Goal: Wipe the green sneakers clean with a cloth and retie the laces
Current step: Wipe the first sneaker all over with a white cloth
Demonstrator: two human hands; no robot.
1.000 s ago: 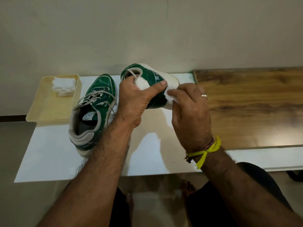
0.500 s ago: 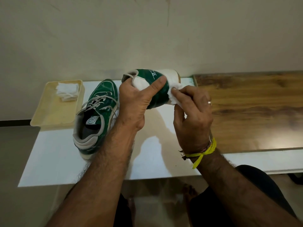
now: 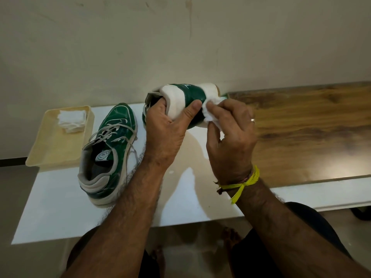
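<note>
While we hold one green sneaker [image 3: 190, 97] up off the table near the middle of the frame, our left hand [image 3: 166, 127] grips it at the heel, fingers tucked into the opening and thumb laid across the green side panel. Our right hand [image 3: 230, 135] pinches a small white cloth [image 3: 210, 115] and presses it against the sneaker's white sole edge, just beside the left thumb. A ring [image 3: 252, 120] sits on one finger, and a yellow thread [image 3: 243, 184] is tied round the right wrist.

At the upper left of the frame stands our only container, a cream tray [image 3: 50, 149]; in its far corner lies a small stack of folded white cloths [image 3: 71, 120], the rest of its floor bare. Just right of the tray, the second sneaker [image 3: 108, 153] rests upright on the white tabletop [image 3: 52, 213], heel toward us, its pale laces [image 3: 112, 132] loose and untied. A wooden board [image 3: 311, 133] covers the table's right part.

Against the frame half a second earlier, we have turned the held sneaker further, so more of its white heel and sole faces us and less of the green panel shows. The cloth has slid lower along the sole, closer to the left thumb. Tray, cloth stack and resting sneaker keep their places.
</note>
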